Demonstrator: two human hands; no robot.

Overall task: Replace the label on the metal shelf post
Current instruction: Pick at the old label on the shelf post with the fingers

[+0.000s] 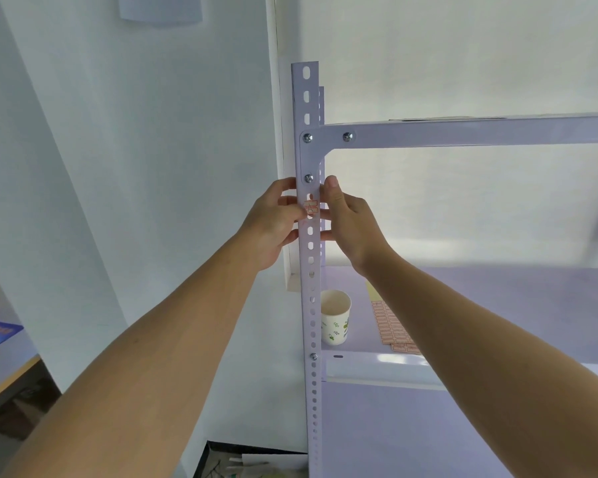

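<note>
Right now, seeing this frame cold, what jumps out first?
Two bare arms reach up, the left hand and right hand clasping the perforated metal shelf post from either side, just below its bolted corner bracket. Between the thumbs sits a small red-printed label on the post's face. Lower down, on the shelf right of the post, are a leaf-patterned paper cup and a sheet of red labels.

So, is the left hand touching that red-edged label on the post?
Touching. The head view shows the thumb of the left hand overlapping the label at its left edge on the post, no gap visible.
</note>
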